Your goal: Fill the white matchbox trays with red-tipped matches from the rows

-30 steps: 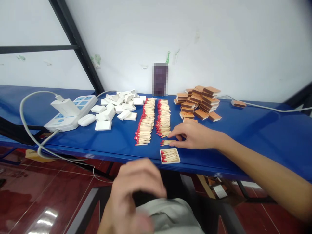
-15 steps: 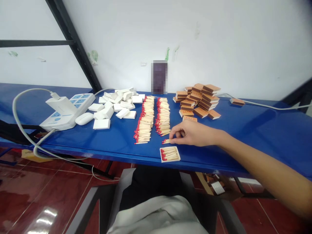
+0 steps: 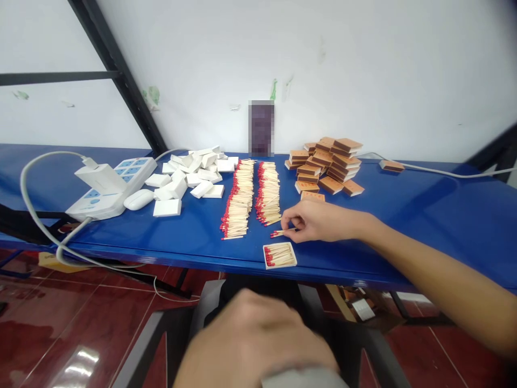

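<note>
My right hand [image 3: 313, 221] pinches a few red-tipped matches [image 3: 278, 234] just above the blue table. Right below them lies a small white matchbox tray [image 3: 295, 260], open at the top and filled with matches whose red heads point left. My left hand [image 3: 258, 339], smeared by motion, hovers over my lap at the bottom of the view; its fingers cannot be made out. Two long rows of matches, a left row [image 3: 239, 199] and a right row [image 3: 269, 191], run away from me behind the tray.
Several white matchbox pieces [image 3: 194, 172] are heaped at the left, beside a white power strip [image 3: 117, 188] and a white mouse [image 3: 139, 199]. Brown matchbox sleeves or boxes [image 3: 323, 164] are piled at the right. A white cable [image 3: 440, 172] crosses the back right. The table's front edge [image 3: 343, 276] is close.
My left hand has come into view at the bottom. The right hand stays near the same place, with fewer matches visible at its fingertips. The camera has shifted slightly.
</note>
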Available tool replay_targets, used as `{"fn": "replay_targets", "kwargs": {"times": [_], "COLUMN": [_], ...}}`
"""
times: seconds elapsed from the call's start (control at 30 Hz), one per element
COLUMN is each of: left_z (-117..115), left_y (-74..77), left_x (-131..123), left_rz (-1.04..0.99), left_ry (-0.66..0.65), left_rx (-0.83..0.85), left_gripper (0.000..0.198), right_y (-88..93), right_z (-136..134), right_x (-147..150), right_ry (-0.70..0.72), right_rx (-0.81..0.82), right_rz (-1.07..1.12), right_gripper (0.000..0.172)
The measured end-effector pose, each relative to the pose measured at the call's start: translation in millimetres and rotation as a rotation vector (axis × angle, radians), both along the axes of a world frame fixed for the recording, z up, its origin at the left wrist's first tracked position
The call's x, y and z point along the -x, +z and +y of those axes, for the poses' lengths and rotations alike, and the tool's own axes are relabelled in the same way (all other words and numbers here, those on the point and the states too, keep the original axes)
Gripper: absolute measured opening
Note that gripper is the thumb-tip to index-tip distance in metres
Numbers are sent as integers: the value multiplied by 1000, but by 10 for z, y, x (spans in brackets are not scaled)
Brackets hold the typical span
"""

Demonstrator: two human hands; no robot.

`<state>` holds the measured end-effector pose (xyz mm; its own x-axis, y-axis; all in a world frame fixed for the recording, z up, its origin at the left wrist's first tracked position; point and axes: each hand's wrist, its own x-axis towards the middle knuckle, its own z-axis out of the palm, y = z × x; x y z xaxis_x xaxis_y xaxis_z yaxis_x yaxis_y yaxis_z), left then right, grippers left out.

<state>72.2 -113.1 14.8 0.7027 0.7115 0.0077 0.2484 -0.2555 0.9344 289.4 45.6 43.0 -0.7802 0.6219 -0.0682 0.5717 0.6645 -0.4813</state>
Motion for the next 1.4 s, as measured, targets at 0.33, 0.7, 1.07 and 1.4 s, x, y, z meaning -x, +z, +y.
{"fn": "replay_targets", "kwargs": {"times": [0.33,0.7,1.07,1.4], "left_z": [529,564,577,560], "left_y": [-123,-153,-221,-201], "left_x": [269,170,165,172], "left_rz": [351,451,409,409], "left_ry": [530,515,571,544], "left_rx": [-617,-653,-620,-630], "left_gripper": [40,28,29,29], "right_y": [-43,13,42,-15], "right_z": [40,32,-124,-167], "right_x": [-3,-20,58,130], "right_ry": [-4,-4,64,92], "right_rx": [3,3,151,143], "right_rz": [32,-13,111,161], "right_gripper": [11,7,9,7]}}
